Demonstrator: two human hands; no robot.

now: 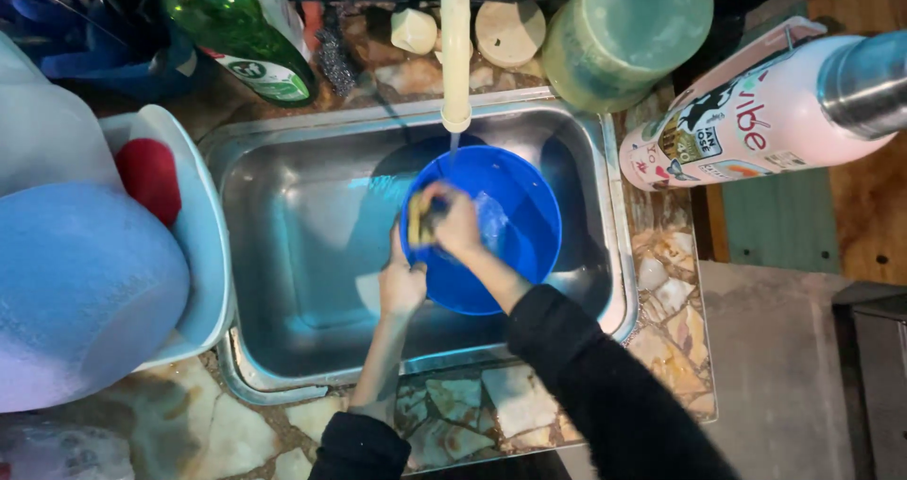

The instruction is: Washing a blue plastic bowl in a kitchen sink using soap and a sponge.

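Two hands work over a steel sink (283,244): the left hand (402,286) grips the rim of a blue bowl (510,244) tilted under a thin stream from the pale tap (454,50), while the right hand (455,223) is closed on a yellow sponge (417,220) pressed inside it. Wet and likely soapy, the bowl could slip from that one-handed hold (or water could splash over the edge). A stone-patterned worktop (453,414) surrounds the sink, crowded with a green bottle (241,31), a sticker-covered flask (756,121) and tubs in a dim room.

Left hand (402,286) clenched, forearm bare; right hand (455,223) curled, fingers bent, sleeve black.
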